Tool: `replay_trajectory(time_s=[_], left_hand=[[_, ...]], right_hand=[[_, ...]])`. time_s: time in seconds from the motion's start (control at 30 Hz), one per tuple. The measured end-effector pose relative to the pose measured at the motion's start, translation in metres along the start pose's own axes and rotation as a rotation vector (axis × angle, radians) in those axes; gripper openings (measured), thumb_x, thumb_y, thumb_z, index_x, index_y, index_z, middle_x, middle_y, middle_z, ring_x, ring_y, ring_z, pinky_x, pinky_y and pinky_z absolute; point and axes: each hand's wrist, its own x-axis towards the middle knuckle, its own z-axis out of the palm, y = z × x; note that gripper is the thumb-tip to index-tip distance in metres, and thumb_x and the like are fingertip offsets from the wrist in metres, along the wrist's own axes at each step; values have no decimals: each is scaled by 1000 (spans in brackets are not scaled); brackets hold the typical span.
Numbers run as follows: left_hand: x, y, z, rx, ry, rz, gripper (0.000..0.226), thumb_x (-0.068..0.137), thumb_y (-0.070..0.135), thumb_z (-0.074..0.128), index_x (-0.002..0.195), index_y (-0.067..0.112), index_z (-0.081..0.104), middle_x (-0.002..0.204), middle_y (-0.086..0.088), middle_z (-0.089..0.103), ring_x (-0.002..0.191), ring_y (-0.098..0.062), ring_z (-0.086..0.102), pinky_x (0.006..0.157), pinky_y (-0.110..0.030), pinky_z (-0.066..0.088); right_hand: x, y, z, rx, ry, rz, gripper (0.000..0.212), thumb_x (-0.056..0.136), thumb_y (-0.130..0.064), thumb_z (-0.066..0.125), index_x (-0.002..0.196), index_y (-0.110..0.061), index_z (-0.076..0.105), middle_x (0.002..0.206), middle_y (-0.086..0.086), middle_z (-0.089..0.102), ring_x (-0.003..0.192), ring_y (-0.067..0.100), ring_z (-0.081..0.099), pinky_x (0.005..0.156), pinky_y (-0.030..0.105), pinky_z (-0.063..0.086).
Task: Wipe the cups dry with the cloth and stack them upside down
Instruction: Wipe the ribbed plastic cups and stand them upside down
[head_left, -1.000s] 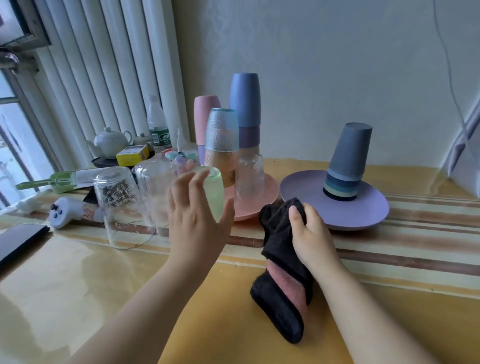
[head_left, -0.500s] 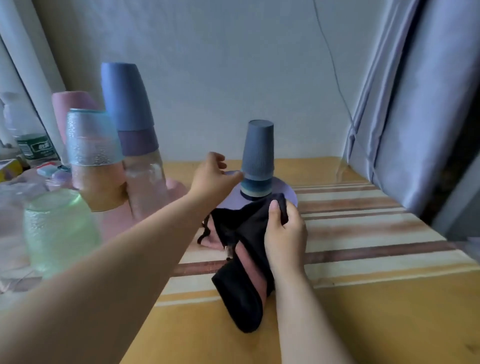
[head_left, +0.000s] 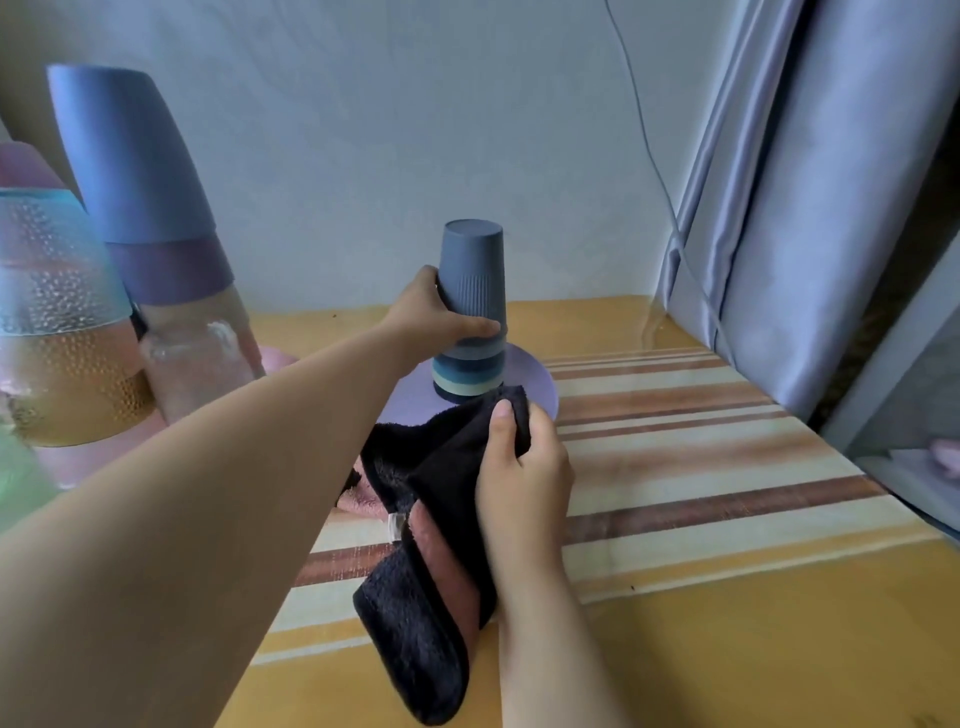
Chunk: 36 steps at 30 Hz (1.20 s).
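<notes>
A stack of upside-down cups stands on a lilac plate (head_left: 540, 387) at the middle of the table. Its top cup is a grey-blue ribbed cup (head_left: 474, 267); rims of several blue and pale cups (head_left: 467, 374) show below it. My left hand (head_left: 434, 312) is wrapped around the lower part of the top cup. My right hand (head_left: 524, 467) grips a black cloth with a pink side (head_left: 426, 597), which hangs down to the table just in front of the plate.
At the left, close to the camera, stand taller stacks on a pink plate (head_left: 275, 358): a blue cup over a purple one (head_left: 140, 171) on clear glass, a dotted teal and amber glass (head_left: 57, 322), and a green glass (head_left: 21, 483). A grey curtain (head_left: 810, 208) hangs at the right.
The view swung right, away from the glasses. My left hand left the green glass, reached across to the lilac plate and closed on the top grey-blue cup. My right hand kept the cloth.
</notes>
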Motion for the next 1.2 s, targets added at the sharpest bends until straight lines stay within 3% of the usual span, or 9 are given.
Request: replay_trajectory(time_s=[0.1, 0.3, 0.43, 0.6, 0.77, 0.93, 1.1, 1.2], left_hand=[[-6, -1, -6, 45, 6, 43, 65, 70, 21, 85, 119, 15, 43, 116, -5, 57, 103, -22, 59, 81, -37, 52], [-17, -8, -10, 169, 63, 125, 67, 71, 30, 83, 120, 14, 40, 118, -7, 52, 104, -24, 57, 81, -40, 51], [-20, -5, -10, 292, 88, 145, 70, 70, 40, 81, 120, 13, 41, 117, -7, 53, 103, -27, 57, 87, -48, 52], [-22, 7, -12, 337, 159, 186, 68, 72, 45, 78, 120, 15, 40, 117, -4, 53, 100, -26, 56, 80, -41, 50], [-25, 6, -14, 125, 92, 162, 64, 75, 35, 79, 121, 16, 39, 119, -5, 52, 106, -23, 55, 80, -38, 49], [-31, 16, -18, -35, 177, 236, 71, 70, 36, 80, 125, 15, 41, 120, -4, 54, 108, -19, 56, 86, -37, 52], [-43, 38, -26, -133, 199, 304, 65, 68, 32, 81, 119, 21, 43, 109, 5, 58, 96, -3, 58, 73, -23, 50], [-53, 50, -36, -144, 224, 320, 71, 64, 37, 78, 124, 18, 45, 107, 6, 59, 96, -9, 60, 73, -24, 51]], right_hand=[[0, -1, 0, 25, -5, 20, 24, 96, -28, 47, 104, -14, 64, 84, -14, 62, 69, -11, 51, 61, -4, 33], [0, -1, 2, 45, -1, 46, 22, 96, -29, 46, 102, -16, 63, 74, -21, 55, 69, -22, 49, 59, -3, 34], [1, 1, 3, 35, 16, 45, 22, 95, -30, 47, 102, -17, 63, 75, -20, 56, 69, -20, 51, 59, -2, 35], [1, 1, 4, 24, 34, 39, 24, 95, -29, 48, 106, -15, 64, 84, -12, 61, 70, -8, 53, 61, -1, 37], [1, 1, 4, 20, 38, 39, 24, 95, -29, 48, 104, -14, 63, 88, -5, 66, 72, 0, 54, 62, 2, 39], [1, 0, 4, 17, 40, 38, 26, 95, -31, 47, 107, -14, 63, 94, -2, 68, 82, 11, 57, 60, 12, 38], [0, -1, 3, 15, 23, 20, 27, 96, -30, 46, 106, -12, 63, 92, -1, 67, 84, 14, 58, 63, 15, 37], [-2, -3, 3, 19, 16, 16, 25, 96, -28, 46, 106, -12, 63, 89, -4, 63, 83, 15, 56, 64, 15, 34]])
